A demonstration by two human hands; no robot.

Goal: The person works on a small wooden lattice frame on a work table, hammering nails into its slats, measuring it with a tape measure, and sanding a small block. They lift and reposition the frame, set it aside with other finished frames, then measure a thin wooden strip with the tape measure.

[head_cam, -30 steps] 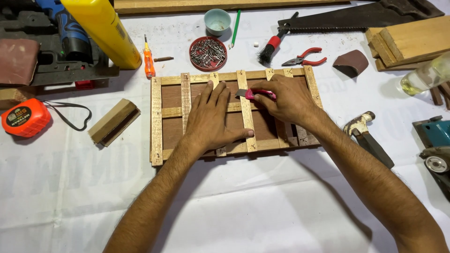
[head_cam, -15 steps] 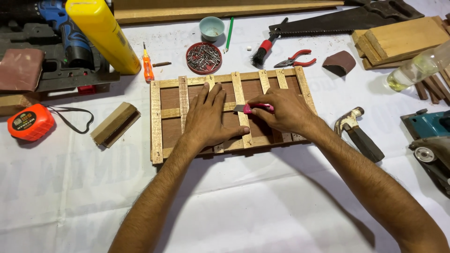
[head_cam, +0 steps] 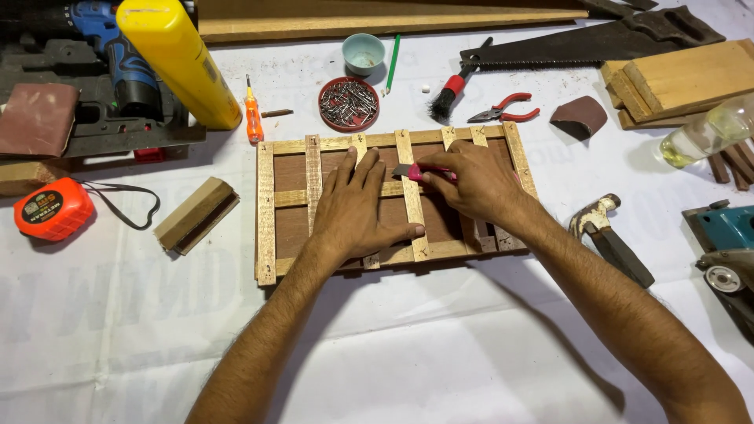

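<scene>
The left hand (head_cam: 357, 208) is lying flat and open, pressing on the slatted wooden frame (head_cam: 267, 206) at the middle of the white-covered table (head_cam: 440, 345). The right hand (head_cam: 475, 184) is gripping a pink-handled cutter (head_cam: 416, 172), its blade touching 1 upright slat (head_cam: 410, 200).

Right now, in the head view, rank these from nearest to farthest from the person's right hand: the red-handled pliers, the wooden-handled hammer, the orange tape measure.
Measured from the right hand:
1. Red-handled pliers, just above it, past the wooden slatted frame.
2. Wooden-handled hammer, to its lower right.
3. Orange tape measure, far left.
</scene>
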